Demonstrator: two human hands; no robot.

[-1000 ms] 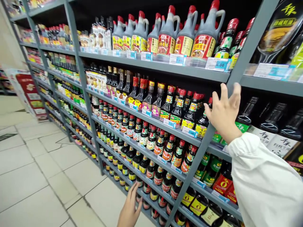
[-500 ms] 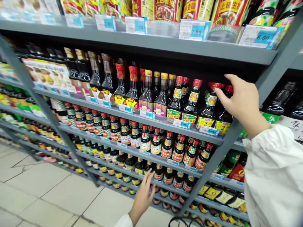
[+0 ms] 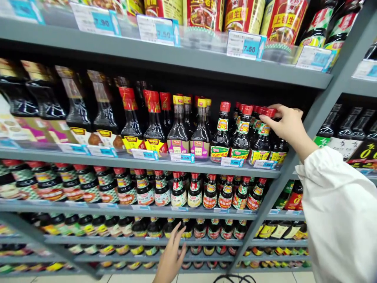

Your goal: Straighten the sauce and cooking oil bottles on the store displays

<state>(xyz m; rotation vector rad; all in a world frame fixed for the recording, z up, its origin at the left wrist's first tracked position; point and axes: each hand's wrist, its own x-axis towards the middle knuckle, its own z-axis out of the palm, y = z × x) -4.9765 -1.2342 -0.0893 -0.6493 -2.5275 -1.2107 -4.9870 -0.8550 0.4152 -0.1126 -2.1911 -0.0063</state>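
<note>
My right hand (image 3: 287, 124), in a white sleeve, reaches to the right end of a grey shelf (image 3: 165, 162) and closes its fingertips on the red cap of a dark soy sauce bottle (image 3: 261, 141). Red-capped bottles of the same kind (image 3: 242, 135) stand beside it in rows. My left hand (image 3: 171, 257) hangs low with its fingers spread and nothing in it, in front of the lower shelves of small bottles.
Grey shelving fills the view, packed with dark sauce bottles on several levels. A slanted grey upright (image 3: 321, 110) passes right behind my right hand. Price tags (image 3: 246, 44) line the top shelf edge under large red-labelled jugs. A dark wire loop (image 3: 232, 278) shows at the bottom.
The view has swung to face the shelf and come closer. My right hand moved from the grey upright to the red cap of the bottle. My left hand stayed low and spread.
</note>
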